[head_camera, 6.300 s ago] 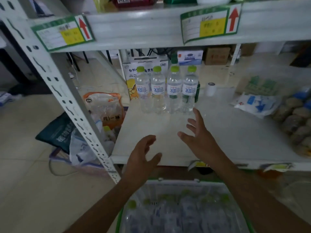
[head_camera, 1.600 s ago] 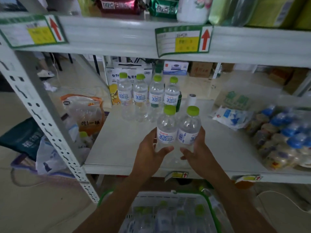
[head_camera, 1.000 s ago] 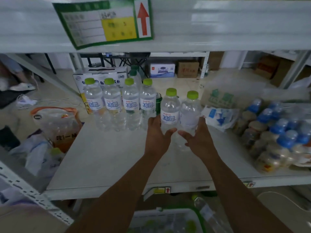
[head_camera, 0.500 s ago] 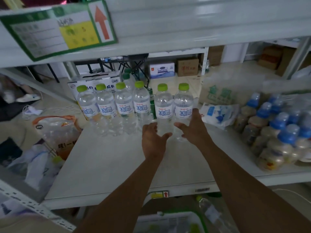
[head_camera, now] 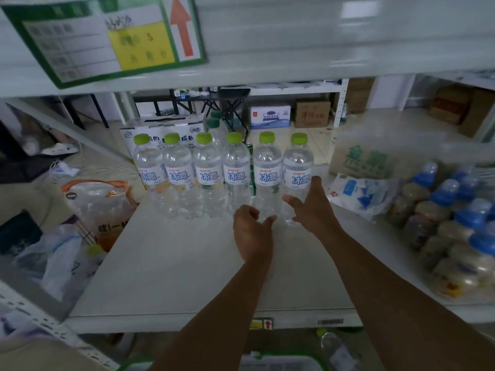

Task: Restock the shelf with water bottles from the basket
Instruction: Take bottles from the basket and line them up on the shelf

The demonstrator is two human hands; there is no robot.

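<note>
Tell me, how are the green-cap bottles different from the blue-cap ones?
The green-cap bottles are tall, slim and clear inside; the blue-cap bottles are short, squat and hold something cloudy. Green-caps stand in one neat row, blue-caps huddle in a bunch on the right. Both stand upright on the same shelf.

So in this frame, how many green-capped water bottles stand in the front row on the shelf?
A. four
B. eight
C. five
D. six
D: six green-capped water bottles stand side by side at the back of the shelf, with the left hand and right hand open just in front of the two rightmost.
</note>
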